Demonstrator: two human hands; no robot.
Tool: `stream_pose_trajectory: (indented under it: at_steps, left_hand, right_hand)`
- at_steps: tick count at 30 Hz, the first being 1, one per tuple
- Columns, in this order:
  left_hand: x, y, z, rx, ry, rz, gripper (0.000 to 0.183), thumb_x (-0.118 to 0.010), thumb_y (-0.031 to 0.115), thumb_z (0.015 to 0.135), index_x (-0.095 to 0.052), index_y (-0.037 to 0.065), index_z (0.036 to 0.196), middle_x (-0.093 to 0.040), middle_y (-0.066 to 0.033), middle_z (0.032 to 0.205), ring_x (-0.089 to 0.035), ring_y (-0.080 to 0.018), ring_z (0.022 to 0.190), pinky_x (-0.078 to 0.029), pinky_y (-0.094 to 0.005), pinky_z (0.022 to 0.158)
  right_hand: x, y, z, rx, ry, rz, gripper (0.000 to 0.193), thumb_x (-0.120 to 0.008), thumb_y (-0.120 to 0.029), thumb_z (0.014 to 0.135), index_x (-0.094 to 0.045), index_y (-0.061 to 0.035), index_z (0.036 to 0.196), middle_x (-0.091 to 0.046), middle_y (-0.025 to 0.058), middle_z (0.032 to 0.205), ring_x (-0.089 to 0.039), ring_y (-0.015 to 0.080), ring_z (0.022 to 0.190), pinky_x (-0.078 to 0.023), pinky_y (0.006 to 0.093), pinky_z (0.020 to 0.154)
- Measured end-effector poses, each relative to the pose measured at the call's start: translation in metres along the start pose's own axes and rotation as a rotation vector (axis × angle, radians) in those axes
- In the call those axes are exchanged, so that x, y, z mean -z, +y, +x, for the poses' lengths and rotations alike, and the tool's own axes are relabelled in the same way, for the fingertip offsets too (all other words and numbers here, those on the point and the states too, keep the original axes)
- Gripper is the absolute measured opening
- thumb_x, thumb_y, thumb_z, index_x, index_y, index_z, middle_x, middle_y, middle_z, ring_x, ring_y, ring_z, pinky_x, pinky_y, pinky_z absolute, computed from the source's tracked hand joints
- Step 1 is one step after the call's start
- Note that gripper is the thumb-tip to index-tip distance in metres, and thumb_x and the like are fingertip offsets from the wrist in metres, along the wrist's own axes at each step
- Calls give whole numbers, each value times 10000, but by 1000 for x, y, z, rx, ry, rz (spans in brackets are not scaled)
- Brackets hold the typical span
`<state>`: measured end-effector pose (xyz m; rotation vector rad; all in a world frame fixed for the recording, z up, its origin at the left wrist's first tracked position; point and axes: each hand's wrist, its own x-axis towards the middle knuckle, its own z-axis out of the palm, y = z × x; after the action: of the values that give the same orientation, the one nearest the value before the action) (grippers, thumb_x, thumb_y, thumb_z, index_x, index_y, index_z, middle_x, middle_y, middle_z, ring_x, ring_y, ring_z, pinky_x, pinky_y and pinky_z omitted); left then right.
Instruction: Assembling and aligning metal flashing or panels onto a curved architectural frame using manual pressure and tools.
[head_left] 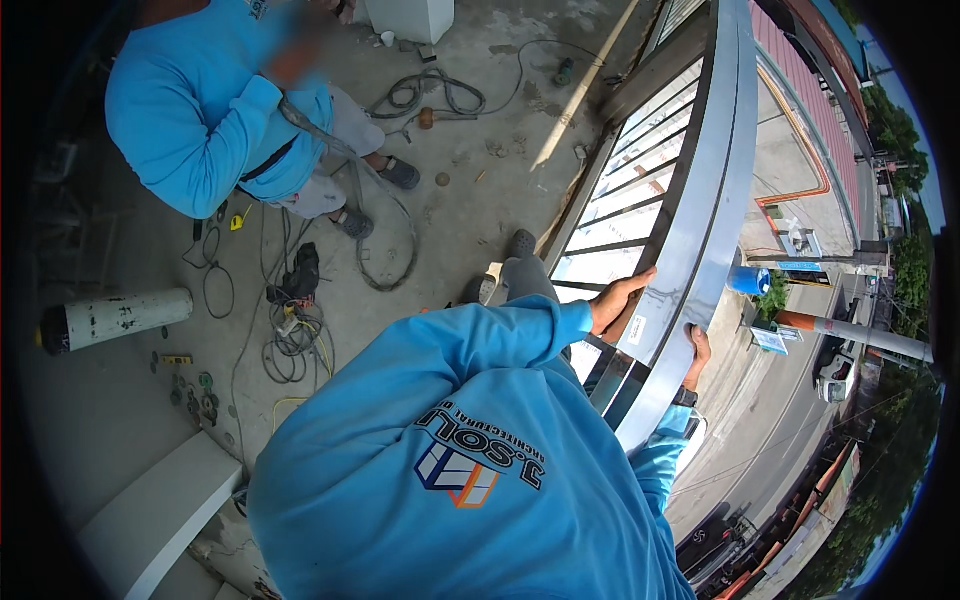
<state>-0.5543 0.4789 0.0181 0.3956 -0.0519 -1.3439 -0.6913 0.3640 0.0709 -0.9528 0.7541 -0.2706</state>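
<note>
My left hand [620, 301] lies on the inner edge of a shiny flat metal handrail [697, 250], with its fingers bent over the side. On the outer side, my right hand [697, 357] wraps that handrail, the thumb showing near the top and a dark watch [685, 397] on its wrist. Part of the fingers of both hands is hidden by the metal. Between them a small white label [637, 330] sticks to the surface. Dark bars [625, 190] run below the handrail. My blue sleeves and shirt [450, 520] fill the lower middle.
A co-worker in blue [190, 120] at upper left holds a thick hose [330, 140]. Tangled cables [290, 350], a gas cylinder [125, 318], grinding discs [207, 400], a yellow tape measure [240, 218] and a long pole [585, 85] lie on the concrete floor. Past the railing is a street [770, 425].
</note>
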Motion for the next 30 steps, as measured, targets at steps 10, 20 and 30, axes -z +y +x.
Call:
stream_pose_trajectory:
  at_steps: [10, 20, 30]
  left_hand:
    - [7, -7, 5, -62, -28, -112, 614, -557, 486, 897, -471, 31, 1301, -567, -168, 1202, -601, -241, 1032, -491, -329, 892]
    - [0, -4, 4, -56, 49, -22, 617, -548, 492, 895, -479, 26, 1294, -580, -179, 1175, -616, -227, 1005, -515, -307, 862]
    - [-2, -1, -1, -14, 30, -66, 648, -572, 517, 871, -478, 35, 1295, -571, -179, 1172, -589, -238, 1027, -494, -332, 867]
  right_hand:
    - [0, 1, -2, -7, 22, -3, 774, -657, -459, 716, -438, 31, 1274, -597, 190, 1050, -636, 285, 900, -553, 354, 742]
    - [28, 8, 7, -3, 40, -44, 770, -659, -489, 720, -453, 29, 1251, -588, 184, 1045, -620, 272, 906, -532, 344, 733]
    - [17, 10, 4, 58, 139, -26, 634, -638, -480, 770, -523, -4, 1173, -610, 137, 995, -608, 236, 846, -496, 325, 698]
